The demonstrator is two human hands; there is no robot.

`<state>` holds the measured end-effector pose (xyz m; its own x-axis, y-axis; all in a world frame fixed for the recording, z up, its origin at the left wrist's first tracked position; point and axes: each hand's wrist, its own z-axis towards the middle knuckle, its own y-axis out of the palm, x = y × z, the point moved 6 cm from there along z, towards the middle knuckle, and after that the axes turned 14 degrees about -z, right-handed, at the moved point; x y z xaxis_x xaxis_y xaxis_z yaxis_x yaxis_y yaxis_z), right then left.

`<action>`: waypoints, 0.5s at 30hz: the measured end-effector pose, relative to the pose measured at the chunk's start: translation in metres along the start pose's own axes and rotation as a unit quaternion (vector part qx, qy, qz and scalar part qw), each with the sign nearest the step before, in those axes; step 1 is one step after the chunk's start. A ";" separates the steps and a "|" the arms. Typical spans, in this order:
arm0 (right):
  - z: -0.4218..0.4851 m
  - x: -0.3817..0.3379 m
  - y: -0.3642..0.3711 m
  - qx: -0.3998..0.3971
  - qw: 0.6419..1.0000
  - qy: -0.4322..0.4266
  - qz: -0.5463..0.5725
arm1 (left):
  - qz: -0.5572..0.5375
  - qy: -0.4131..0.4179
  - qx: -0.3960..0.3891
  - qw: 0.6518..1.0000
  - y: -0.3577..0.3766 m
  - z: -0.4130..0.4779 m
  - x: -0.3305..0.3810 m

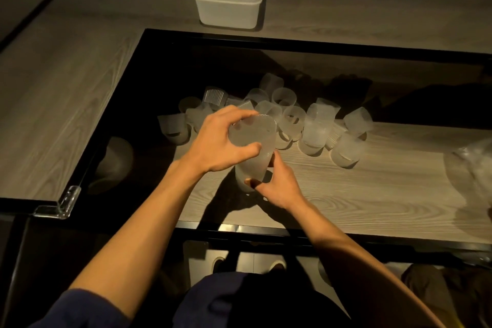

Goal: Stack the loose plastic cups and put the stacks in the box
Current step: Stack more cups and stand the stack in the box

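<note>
The stack of cups (251,160) is frosted, translucent plastic with fine ribbing at its top rim. It stands upright near the front edge of the table (66,88), on the pale wood grain that shows through the dark glass inset. The left hand (221,141) wraps its top, fingers curled over the rim and thumb across the near side. The right hand (277,189) grips the lower part, thumb pressed to the front near the base.

Just behind the stack, the loose cups (306,122) lie in a heap, some upright, some tipped, several touching. The box (229,5), translucent white and lidless, sits well apart at the table's far side, beyond the heap. A clear plastic object (471,168) shows blurred at the right edge. A clear corner guard (58,205) caps the table's near left corner.
</note>
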<state>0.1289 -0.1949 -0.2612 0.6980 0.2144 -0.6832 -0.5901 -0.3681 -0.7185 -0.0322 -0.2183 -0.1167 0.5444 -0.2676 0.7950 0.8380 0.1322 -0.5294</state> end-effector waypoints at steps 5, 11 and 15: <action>0.000 0.000 0.000 0.001 1.000 -0.002 -0.003 | 0.026 0.020 -0.031 0.999 0.001 0.004 0.006; 0.000 -0.003 -0.003 0.000 1.000 -0.005 -0.002 | 0.046 0.022 -0.041 0.998 0.000 0.011 0.006; 0.000 -0.003 -0.005 0.000 1.000 -0.009 -0.006 | 0.088 0.028 -0.066 0.994 0.002 0.017 0.005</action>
<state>0.1295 -0.1939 -0.2557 0.6979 0.2350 -0.6765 -0.5813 -0.3660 -0.7268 -0.0266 -0.2037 -0.1087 0.6761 -0.3055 0.6705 0.7157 0.0560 -0.6962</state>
